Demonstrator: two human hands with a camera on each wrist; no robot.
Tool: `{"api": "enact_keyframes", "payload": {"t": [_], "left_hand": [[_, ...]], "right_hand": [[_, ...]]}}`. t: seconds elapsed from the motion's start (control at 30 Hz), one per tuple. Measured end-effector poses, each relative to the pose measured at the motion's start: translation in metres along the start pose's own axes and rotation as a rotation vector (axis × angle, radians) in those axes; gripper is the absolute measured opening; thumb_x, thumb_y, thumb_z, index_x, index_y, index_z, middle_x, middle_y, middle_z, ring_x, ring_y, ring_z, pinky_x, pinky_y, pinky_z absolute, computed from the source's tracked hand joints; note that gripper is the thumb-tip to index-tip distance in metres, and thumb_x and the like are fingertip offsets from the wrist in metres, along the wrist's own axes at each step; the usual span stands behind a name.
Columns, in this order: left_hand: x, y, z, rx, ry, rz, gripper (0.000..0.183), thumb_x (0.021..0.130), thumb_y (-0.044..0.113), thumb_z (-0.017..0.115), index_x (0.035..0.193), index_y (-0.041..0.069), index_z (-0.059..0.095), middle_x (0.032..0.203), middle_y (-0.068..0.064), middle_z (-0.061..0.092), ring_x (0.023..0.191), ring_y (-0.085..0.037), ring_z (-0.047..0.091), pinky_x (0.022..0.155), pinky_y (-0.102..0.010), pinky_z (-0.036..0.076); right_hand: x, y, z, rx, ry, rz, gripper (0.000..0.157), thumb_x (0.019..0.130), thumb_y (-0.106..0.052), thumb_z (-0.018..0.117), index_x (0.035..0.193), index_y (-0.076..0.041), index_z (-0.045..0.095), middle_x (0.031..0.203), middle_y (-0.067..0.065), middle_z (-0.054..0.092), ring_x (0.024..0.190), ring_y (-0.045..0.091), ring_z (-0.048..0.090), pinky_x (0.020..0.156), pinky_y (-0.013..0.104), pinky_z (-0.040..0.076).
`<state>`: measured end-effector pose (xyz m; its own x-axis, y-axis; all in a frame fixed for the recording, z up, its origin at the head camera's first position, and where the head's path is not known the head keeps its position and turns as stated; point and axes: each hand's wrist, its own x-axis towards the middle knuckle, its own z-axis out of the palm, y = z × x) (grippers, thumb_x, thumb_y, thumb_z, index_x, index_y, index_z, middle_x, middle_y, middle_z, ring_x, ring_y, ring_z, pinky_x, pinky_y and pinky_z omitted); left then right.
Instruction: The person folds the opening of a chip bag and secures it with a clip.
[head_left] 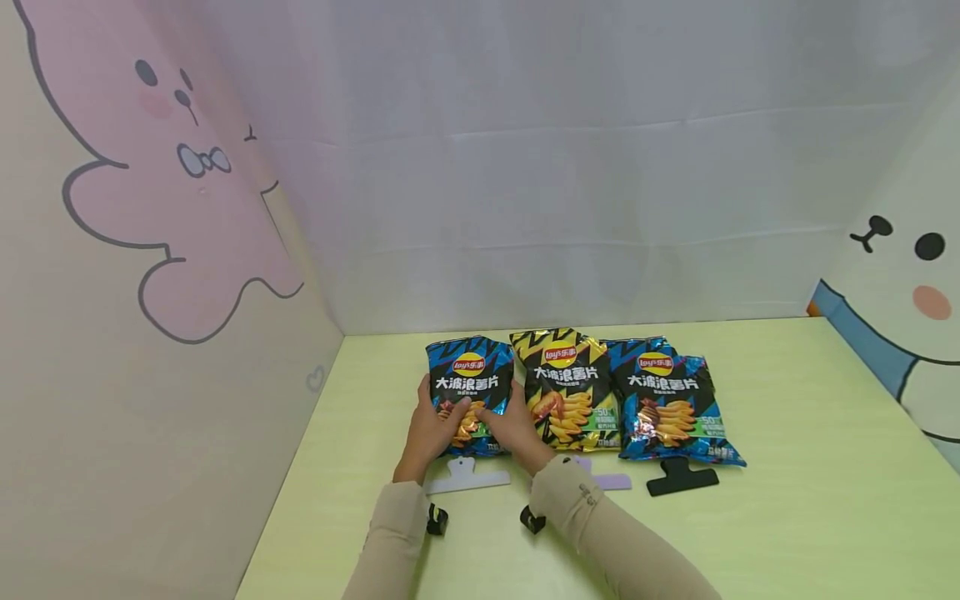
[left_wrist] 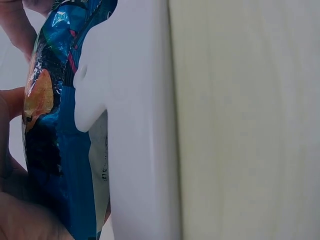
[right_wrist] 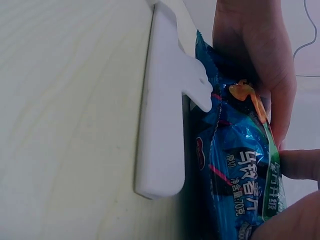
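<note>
Left hand (head_left: 435,423), right hand (head_left: 519,423) around leftmost bag (head_left: 470,383)

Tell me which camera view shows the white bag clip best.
The right wrist view: the white bag clip appears large there, bar and tab both showing. The left wrist view is closer, but the frame cuts off both its ends. The head view shows it small, near the leftmost Lay's chip bag.

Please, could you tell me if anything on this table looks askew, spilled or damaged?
Only slightly: the rightmost blue Lay's chip bag lies askew, its lower right corner jutting outward, unlike the straighter leftmost blue Lay's chip bag. No spill or tear is visible.
</note>
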<state>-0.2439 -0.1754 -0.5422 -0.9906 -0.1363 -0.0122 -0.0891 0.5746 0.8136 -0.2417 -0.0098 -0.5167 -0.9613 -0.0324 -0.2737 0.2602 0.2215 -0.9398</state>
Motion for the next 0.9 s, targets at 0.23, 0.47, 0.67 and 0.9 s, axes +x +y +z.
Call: {"api": "enact_keyframes", "payload": {"t": [0.23, 0.47, 0.67, 0.9], "left_hand": [[-0.0001, 0.0015, -0.0006, -0.018, 0.007, 0.026, 0.097, 0.093, 0.05, 0.067, 0.161, 0.008, 0.011, 0.154, -0.029, 0.041, 0.138, -0.046, 0.049, 0.113, -0.062, 0.039], [-0.0037, 0.0035, -0.0015, -0.007, 0.006, 0.027, 0.098, 0.092, 0.049, 0.067, 0.161, 0.009, 0.011, 0.152, -0.028, 0.045, 0.135, -0.043, 0.052, 0.113, -0.06, 0.041], [-0.0053, 0.0071, -0.0028, -0.018, 0.029, 0.051, 0.098, 0.092, 0.046, 0.069, 0.16, 0.006, 0.012, 0.153, -0.029, 0.043, 0.135, -0.045, 0.051, 0.113, -0.062, 0.04], [-0.0038, 0.0102, -0.0041, -0.009, 0.046, 0.103, 0.097, 0.092, 0.045, 0.069, 0.16, 0.006, 0.012, 0.152, -0.028, 0.044, 0.133, -0.044, 0.053, 0.11, -0.061, 0.044]], "right_hand": [[0.0006, -0.0025, -0.0003, -0.002, 0.003, 0.003, 0.087, 0.095, -0.021, 0.069, 0.16, -0.007, 0.013, 0.164, 0.025, 0.024, 0.15, 0.045, 0.028, 0.12, 0.062, 0.028], [-0.0031, -0.0019, -0.0003, -0.003, -0.01, 0.005, 0.088, 0.096, -0.022, 0.069, 0.161, -0.009, 0.011, 0.165, 0.025, 0.021, 0.15, 0.047, 0.027, 0.118, 0.064, 0.03], [-0.0046, -0.0036, -0.0012, 0.016, -0.02, -0.01, 0.088, 0.096, -0.022, 0.069, 0.161, -0.009, 0.01, 0.166, 0.024, 0.019, 0.151, 0.047, 0.024, 0.118, 0.065, 0.029], [-0.0054, -0.0083, -0.0034, 0.024, -0.015, -0.031, 0.088, 0.096, -0.02, 0.069, 0.161, -0.009, 0.01, 0.166, 0.024, 0.021, 0.151, 0.047, 0.026, 0.118, 0.065, 0.029]]}}
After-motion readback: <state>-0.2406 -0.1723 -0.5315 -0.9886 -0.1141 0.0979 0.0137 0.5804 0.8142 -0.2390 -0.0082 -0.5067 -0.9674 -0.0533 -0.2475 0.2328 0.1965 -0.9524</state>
